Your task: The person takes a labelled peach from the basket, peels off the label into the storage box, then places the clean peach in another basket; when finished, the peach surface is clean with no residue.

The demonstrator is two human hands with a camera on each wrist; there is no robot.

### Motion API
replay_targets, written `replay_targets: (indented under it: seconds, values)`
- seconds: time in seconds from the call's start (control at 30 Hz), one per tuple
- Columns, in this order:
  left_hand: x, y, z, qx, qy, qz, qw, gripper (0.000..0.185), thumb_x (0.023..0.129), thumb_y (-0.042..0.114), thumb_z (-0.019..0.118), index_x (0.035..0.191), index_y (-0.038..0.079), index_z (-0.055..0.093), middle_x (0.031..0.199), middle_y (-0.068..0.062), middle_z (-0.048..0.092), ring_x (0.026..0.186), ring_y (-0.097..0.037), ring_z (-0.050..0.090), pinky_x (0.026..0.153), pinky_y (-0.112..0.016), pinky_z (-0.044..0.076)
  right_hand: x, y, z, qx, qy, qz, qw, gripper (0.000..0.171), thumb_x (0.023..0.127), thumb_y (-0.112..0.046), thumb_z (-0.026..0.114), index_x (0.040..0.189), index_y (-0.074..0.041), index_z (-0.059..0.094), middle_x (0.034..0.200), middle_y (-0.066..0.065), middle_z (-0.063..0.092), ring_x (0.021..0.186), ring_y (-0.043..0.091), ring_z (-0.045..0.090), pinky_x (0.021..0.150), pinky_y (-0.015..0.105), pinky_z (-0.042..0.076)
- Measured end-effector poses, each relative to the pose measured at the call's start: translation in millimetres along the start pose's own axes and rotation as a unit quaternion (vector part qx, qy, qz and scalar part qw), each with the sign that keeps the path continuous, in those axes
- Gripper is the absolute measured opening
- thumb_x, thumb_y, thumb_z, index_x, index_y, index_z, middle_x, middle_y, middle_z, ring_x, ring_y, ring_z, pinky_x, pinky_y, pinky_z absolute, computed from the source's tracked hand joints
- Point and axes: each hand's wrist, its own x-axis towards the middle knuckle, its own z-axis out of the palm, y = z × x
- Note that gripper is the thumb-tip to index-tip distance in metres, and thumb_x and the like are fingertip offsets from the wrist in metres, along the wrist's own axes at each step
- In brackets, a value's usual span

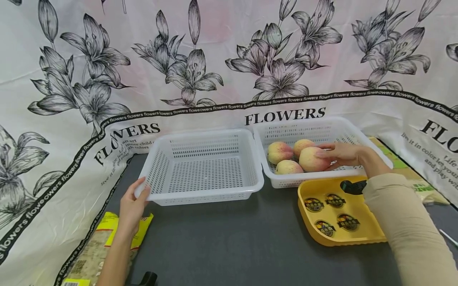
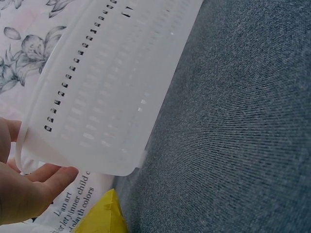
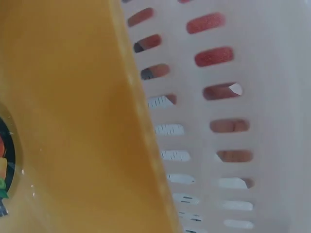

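Observation:
My left hand (image 1: 131, 207) grips the left front corner of an empty white perforated plastic basket (image 1: 200, 197). In the left wrist view, the fingers (image 2: 57, 180) curl under the rim of that basket (image 2: 97, 116). My right hand (image 1: 345, 154) reaches into a second white basket (image 1: 282, 182) and holds a large peach (image 1: 311, 159) from its right side. Three other peaches lie beside it, one of them a yellow-pink peach (image 1: 279, 152). The wall of the second basket (image 3: 272, 97) and a yellow tray (image 3: 73, 116) fill the right wrist view, hiding most of that hand.
The yellow tray (image 1: 327, 216) with round fruit labels stands in front of the right basket, under my right forearm. A yellow-topped packet (image 1: 103, 234) lies at the left. Another packet (image 1: 425, 190) is at the right. A flower-printed cloth (image 1: 214, 47) hangs behind the dark grey tabletop (image 1: 229, 246).

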Motion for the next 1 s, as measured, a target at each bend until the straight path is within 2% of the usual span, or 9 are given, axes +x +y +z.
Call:
replay_targets:
  seconds: [0.13,0.33,0.4,0.57,0.73,0.9,1.0]
  values:
    - [-0.6,-0.8,0.6,-0.004,0.000,-0.003,1.0000,0.054,0.102,0.025,0.045,0.152,0.016,0.027,0.149,-0.013,0.031,0.120,-0.029,0.046,0.098,-0.039,0.038,1.9,1.1,-1.8,-0.006,-0.002,0.013,1.000,0.080,0.100,-0.033,0.050,0.151,0.000,-0.001,0.144,0.031,0.024,0.115,0.032,0.050,0.093,0.049,0.044]
    - [-0.9,-4.7,1.6,-0.005,0.001,0.000,1.0000,0.054,0.102,0.026,0.045,0.151,0.016,0.027,0.149,-0.015,0.032,0.119,-0.030,0.046,0.097,-0.041,0.039,4.0,15.5,-3.9,-0.023,-0.007,0.057,0.998,0.083,0.099,-0.035,0.052,0.150,0.004,-0.001,0.143,0.030,0.029,0.121,0.034,0.044,0.098,0.046,0.040]
    - [-1.1,-5.8,2.1,-0.004,0.000,0.002,1.0000,0.053,0.102,0.026,0.045,0.151,0.016,0.027,0.148,-0.015,0.032,0.118,-0.030,0.046,0.097,-0.041,0.039,4.9,21.4,-4.4,-0.040,-0.010,0.061,0.997,0.083,0.099,-0.037,0.050,0.149,0.006,0.000,0.143,0.032,0.028,0.125,0.040,0.039,0.100,0.047,0.038]
    - [-1.2,-7.9,1.5,0.004,0.006,0.015,0.9999,0.052,0.102,0.026,0.045,0.151,0.016,0.029,0.147,-0.014,0.035,0.113,-0.025,0.049,0.095,-0.039,0.041,8.8,21.5,-2.5,-0.061,-0.009,0.057,0.996,0.083,0.099,-0.040,0.049,0.149,0.007,0.002,0.143,0.032,0.029,0.127,0.042,0.037,0.100,0.047,0.038]
    - [-0.1,-5.6,0.3,-0.004,0.004,0.020,0.9998,0.052,0.102,0.025,0.045,0.151,0.015,0.029,0.146,-0.013,0.035,0.115,-0.027,0.048,0.095,-0.039,0.041,11.7,14.3,0.2,-0.018,0.002,0.067,0.998,0.087,0.098,-0.041,0.051,0.149,0.005,-0.003,0.146,0.030,0.022,0.124,0.037,0.038,0.098,0.044,0.040]
    - [0.6,-3.5,-0.2,-0.009,0.003,0.018,0.9998,0.052,0.102,0.024,0.045,0.151,0.014,0.028,0.147,-0.013,0.034,0.118,-0.029,0.047,0.096,-0.040,0.040,13.4,13.1,-1.9,0.029,0.020,0.065,0.997,0.082,0.098,-0.042,0.051,0.152,-0.001,0.006,0.148,0.024,0.019,0.121,0.033,0.039,0.096,0.043,0.042]
    - [1.3,-3.0,-0.4,-0.011,0.002,0.020,0.9997,0.052,0.102,0.023,0.045,0.151,0.013,0.028,0.148,-0.014,0.032,0.119,-0.030,0.046,0.096,-0.040,0.040,14.3,14.2,-3.6,0.035,0.027,0.068,0.997,0.080,0.097,-0.044,0.051,0.151,-0.002,0.010,0.147,0.022,0.020,0.122,0.034,0.040,0.095,0.045,0.042]
